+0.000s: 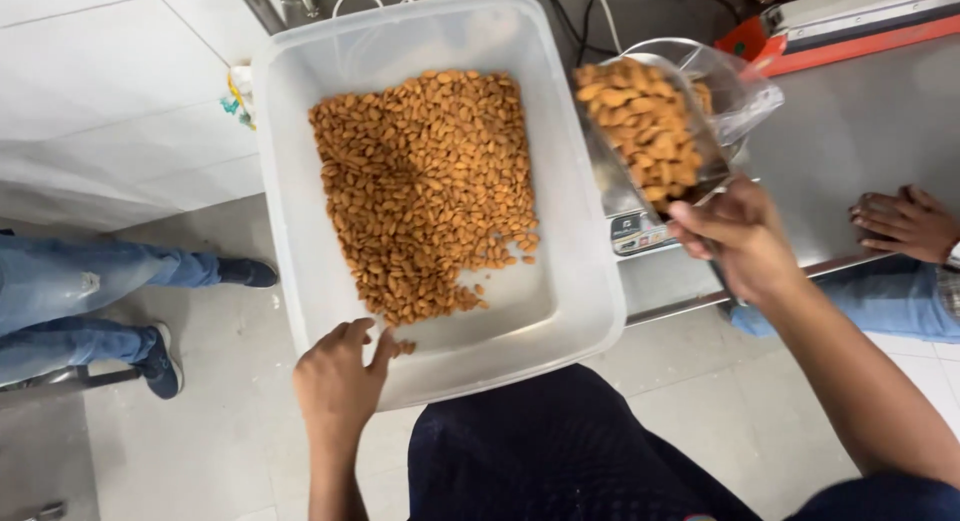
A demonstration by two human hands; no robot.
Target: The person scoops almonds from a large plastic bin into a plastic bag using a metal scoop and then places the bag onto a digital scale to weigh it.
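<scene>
Head view: steel counter [860, 131], white tiled floor [100, 81]; left hand [340, 376] fingers gripping tub [585, 281], right hand [740, 236] pinching scoop [650, 131].

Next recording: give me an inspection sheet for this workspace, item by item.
Surface: steel counter at right, white tiled floor below.
Job's things: clear plastic tub partly filled with almonds; metal scoop heaped with almonds beside a clear bag.
Clutter: small scale under the scoop; red and grey machine at the counter's back.
Hands: left hand grips the tub's near rim; right hand holds the scoop's handle.
Cables: white and black cables behind the tub.
Surroundings: another person's hand on the counter; someone's legs in jeans at left.
</scene>
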